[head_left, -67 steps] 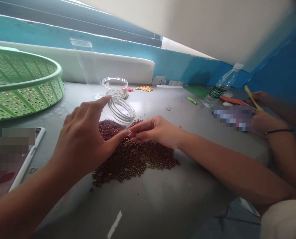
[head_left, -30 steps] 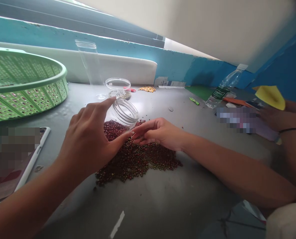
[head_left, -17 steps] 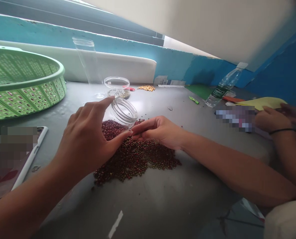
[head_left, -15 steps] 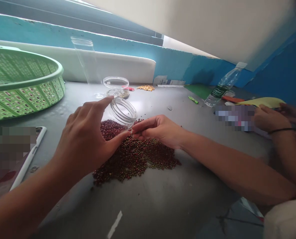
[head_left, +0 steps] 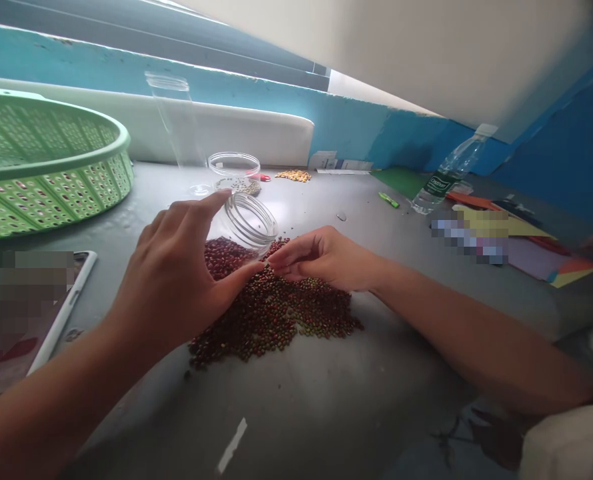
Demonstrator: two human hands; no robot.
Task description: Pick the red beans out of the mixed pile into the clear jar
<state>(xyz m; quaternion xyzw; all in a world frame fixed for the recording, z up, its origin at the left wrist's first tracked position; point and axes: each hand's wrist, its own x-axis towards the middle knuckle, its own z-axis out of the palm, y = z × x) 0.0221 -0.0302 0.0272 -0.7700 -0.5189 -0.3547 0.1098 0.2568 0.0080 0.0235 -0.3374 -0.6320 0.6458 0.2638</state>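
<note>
One jar [head_left: 250, 221], tilted in left hand [head_left: 179, 267], loose beans [head_left: 266, 317]

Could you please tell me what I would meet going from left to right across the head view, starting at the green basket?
Green basket, left hand, tilted clear jar, right hand, small bright-green object, labelled water bottle, purple sheet. The bean pile spreads beneath both hands, so I left it out.
</note>
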